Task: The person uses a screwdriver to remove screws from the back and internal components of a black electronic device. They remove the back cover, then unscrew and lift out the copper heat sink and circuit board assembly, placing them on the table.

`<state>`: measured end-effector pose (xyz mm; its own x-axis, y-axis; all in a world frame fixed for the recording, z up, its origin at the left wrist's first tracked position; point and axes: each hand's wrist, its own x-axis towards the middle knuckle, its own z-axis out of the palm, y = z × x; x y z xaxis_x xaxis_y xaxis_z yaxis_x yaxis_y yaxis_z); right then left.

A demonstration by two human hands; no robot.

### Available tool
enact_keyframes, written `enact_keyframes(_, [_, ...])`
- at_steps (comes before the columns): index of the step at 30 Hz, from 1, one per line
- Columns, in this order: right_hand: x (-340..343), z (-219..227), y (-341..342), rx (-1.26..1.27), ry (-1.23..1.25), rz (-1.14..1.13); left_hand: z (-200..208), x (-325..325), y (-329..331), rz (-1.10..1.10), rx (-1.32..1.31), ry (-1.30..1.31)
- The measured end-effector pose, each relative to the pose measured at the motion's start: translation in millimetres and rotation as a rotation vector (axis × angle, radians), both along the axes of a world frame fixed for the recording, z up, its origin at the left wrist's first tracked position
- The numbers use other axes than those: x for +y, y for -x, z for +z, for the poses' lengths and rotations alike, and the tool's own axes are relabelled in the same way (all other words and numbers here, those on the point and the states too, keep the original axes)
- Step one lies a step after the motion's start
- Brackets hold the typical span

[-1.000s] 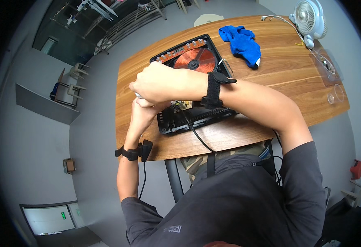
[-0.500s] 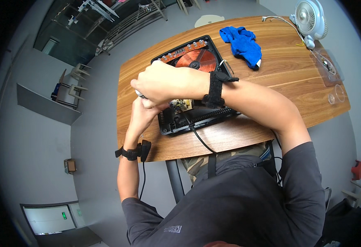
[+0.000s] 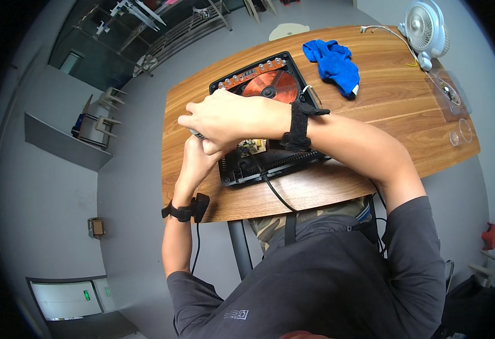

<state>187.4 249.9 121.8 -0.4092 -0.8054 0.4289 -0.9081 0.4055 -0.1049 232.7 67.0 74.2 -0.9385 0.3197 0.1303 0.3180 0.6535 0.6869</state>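
Observation:
An opened induction cooker lies on the table, its black shell (image 3: 237, 176) exposing a copper coil (image 3: 278, 85), an orange strip board (image 3: 241, 77) and a small circuit board (image 3: 252, 148). My right hand (image 3: 222, 116) reaches across the cooker's left side, its fingers curled around a small whitish-grey thing (image 3: 196, 134), mostly hidden, whose kind I cannot make out. Just below, touching it, is my left hand (image 3: 200, 158), its fingers largely covered by the right one. A black cable (image 3: 275, 192) runs from the shell toward my lap.
On the wooden table (image 3: 388, 107) lies a crumpled blue cloth (image 3: 338, 68) beyond the cooker. A white fan (image 3: 424, 31) stands at the far right corner, near a clear plastic tray (image 3: 448, 93) with small parts and a clear cup (image 3: 461, 133). Black straps circle both my wrists.
My left hand has shifted slightly up and right, its fingers now tucked further under the right hand. The right hand has turned a little, its thumb or finger sticking out more to the left.

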Motion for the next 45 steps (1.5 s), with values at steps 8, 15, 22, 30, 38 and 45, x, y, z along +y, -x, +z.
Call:
enact_keyframes(8, [5.3, 0.9, -0.8, 0.029, 0.052, 0.017, -11.2, -25.4, 9.2, -0.090, -0.045, -0.062])
enact_keyframes(15, [0.0, 2.9, 1.0, -0.030, -0.017, -0.047, -3.9, -7.7, 3.7, 0.005, -0.001, -0.001])
enact_keyframes(22, [6.1, -7.0, -0.6, -0.067, 0.121, 0.043, -12.6, -20.0, 9.1, -0.088, -0.004, -0.016])
enact_keyframes(30, [-0.9, -4.6, 0.8, -0.053, 0.082, -0.050, -10.4, -6.0, 3.7, 0.010, 0.061, -0.012])
enact_keyframes(38, [-0.9, -12.3, 2.7, -0.084, 0.177, 0.012, -2.1, -2.1, 2.6, -0.019, 0.071, 0.016])
enact_keyframes(45, [-1.1, -4.1, 0.1, -0.081, 0.180, -0.001, -1.8, -7.2, 2.9, -0.033, 0.097, 0.019])
